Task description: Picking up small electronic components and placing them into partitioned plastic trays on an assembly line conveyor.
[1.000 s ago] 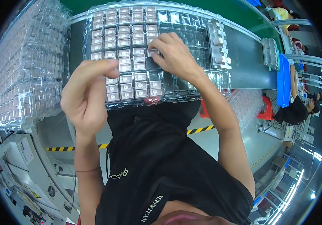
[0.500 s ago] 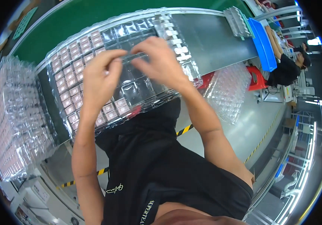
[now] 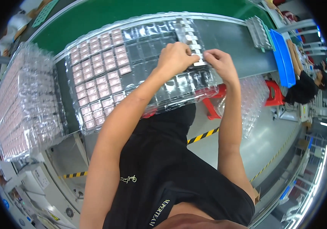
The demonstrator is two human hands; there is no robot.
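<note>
Pink pieces (image 3: 98,63) fill the tray's (image 3: 178,83) left side; most cells (image 3: 142,51) rightward look bare, so maybe half to go. By white parts (image 3: 195,42) near its right edge, left hand (image 3: 175,57) and right hand (image 3: 223,66) bunch fingertips; can't tell if pinching.

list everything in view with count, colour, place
Tray: one, clear, centre
Small pieces: dozens, pink, tray's left
White parts: several, white, tray's right
Filled trays: stack, clear, left
Ribbed holder: one, grey, upper right
Bin: one, blue, right
Stool: at least one, red, right
Plastic sheets: count unclear, clear, beside stool
Surface: one, green, top
Tape: several, yellow-black, floor
Machinery: some, white, lower left
Co-workers: several, varied, edges
Shirt: one, black, below
Left hand: one, bare, tray's right
Right hand: one, bare, beside left
</note>
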